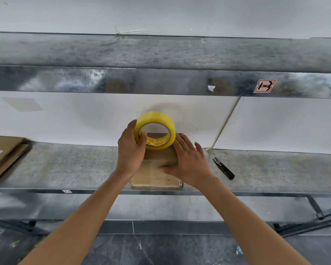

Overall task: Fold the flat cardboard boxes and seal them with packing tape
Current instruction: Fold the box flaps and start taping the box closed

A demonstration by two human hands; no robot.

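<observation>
A small folded cardboard box [154, 177] stands on the metal shelf [75, 165] near its front edge. My left hand [131, 151] grips a yellow roll of packing tape [154, 130], thumb through its core, held upright over the far end of the box. My right hand [188, 161] lies flat on the box's top and right side with its fingers spread, pressing it down. The far part of the box is hidden behind the roll and my hands.
A stack of flat cardboard boxes [3, 153] lies at the shelf's left end. Small black snips [223, 167] rest on the shelf right of the box. A white panel [84, 119] backs the shelf, with another metal shelf [161, 81] above.
</observation>
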